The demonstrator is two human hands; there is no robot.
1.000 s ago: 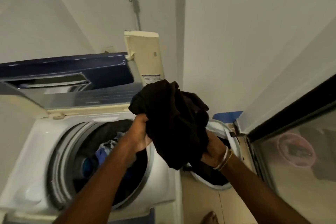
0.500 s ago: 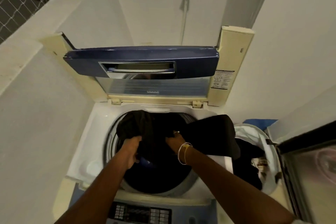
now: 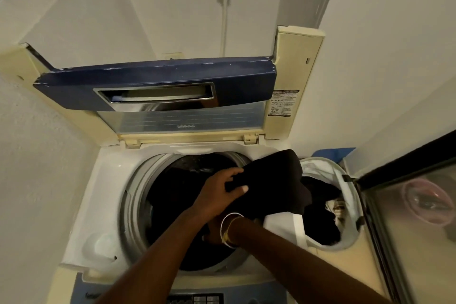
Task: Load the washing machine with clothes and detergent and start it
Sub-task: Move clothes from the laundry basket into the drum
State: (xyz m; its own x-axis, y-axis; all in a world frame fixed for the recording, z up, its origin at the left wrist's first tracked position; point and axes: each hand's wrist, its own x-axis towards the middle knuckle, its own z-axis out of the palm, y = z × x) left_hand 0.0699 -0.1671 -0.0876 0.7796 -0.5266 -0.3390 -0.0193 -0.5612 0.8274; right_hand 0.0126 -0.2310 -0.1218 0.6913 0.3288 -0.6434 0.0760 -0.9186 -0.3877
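head view: left hand (image 3: 219,192) has crossed to grip the black garment (image 3: 274,180) overhanging the washing machine (image 3: 81,205) rim, loading unfinished; fingers of right hand (image 3: 214,231) hidden, cannot tell.

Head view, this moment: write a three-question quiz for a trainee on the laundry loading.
1. True or false: the lid of the washing machine is shut.
2. What does the left grip hold? A: a black garment. B: a detergent bottle. C: the lid's handle.
3. Fill the gap: the white laundry bag stands on the machine's ___ side, as the person sees it.

Key: 1 false, the lid stands raised; 2 A; 3 right.
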